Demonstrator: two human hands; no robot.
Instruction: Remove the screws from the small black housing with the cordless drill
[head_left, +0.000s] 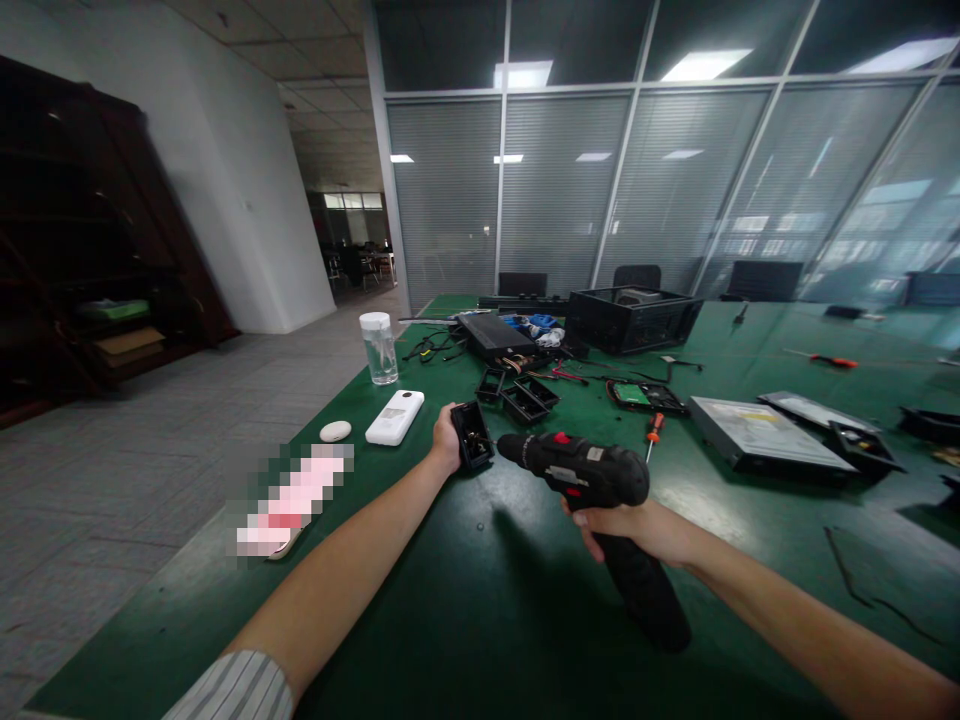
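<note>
My left hand (447,440) grips a small black plastic box (472,437) by its left side, tilted so that its open face points toward the right and me. Some metallic-looking bits show inside the box, too small to name. In my right hand (626,530) is a black cordless drill (581,470) with red buttons, held by its handle. The drill's chuck points left, and its tip is close to the box's right edge; whether they touch I cannot tell. Beyond the box lie similar black plastic boxes (525,402).
The green table (420,600) carries a clear bottle (381,350), a white power bank (395,418), a blurred-out phone (296,505), a screwdriver (655,430), an optical drive (765,435), a hard drive (645,396) with a green board, and a black computer case (630,320). Cables lie at the back.
</note>
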